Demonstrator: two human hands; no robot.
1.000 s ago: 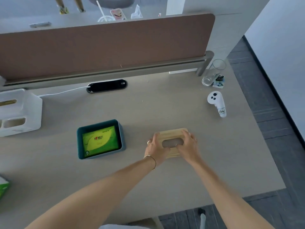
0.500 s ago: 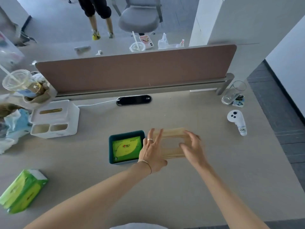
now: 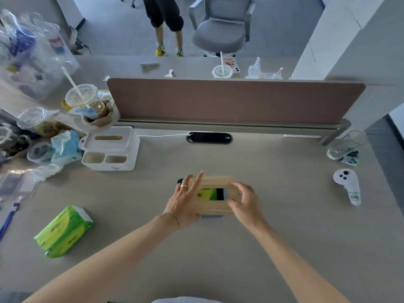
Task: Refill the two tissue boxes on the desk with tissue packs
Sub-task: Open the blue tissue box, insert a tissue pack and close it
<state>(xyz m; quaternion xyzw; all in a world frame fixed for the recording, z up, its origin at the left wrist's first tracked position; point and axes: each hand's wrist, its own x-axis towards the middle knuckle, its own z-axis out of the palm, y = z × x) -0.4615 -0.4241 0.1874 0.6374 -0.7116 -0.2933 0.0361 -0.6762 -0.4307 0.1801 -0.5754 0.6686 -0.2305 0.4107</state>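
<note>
A wooden lid (image 3: 215,182) with an oval slot lies over the teal tissue box (image 3: 211,216), and a green tissue pack (image 3: 209,193) shows through the slot. My left hand (image 3: 184,200) grips the lid's left end with fingers spread. My right hand (image 3: 243,200) holds its right end. A second green tissue pack (image 3: 63,231) lies on the desk at the left. A white tissue box (image 3: 111,147) with two front compartments stands further back on the left.
A brown divider panel (image 3: 236,100) closes the desk's far side. A white controller (image 3: 348,185) and a glass (image 3: 346,146) sit at the right. Cups, bags and wrappers (image 3: 43,132) crowd the left. A person stands beside a grey chair (image 3: 220,27) beyond.
Both hands lifted the wooden lid off the desk and carried it left onto the teal box, which it now covers. My view has tilted up and left.
</note>
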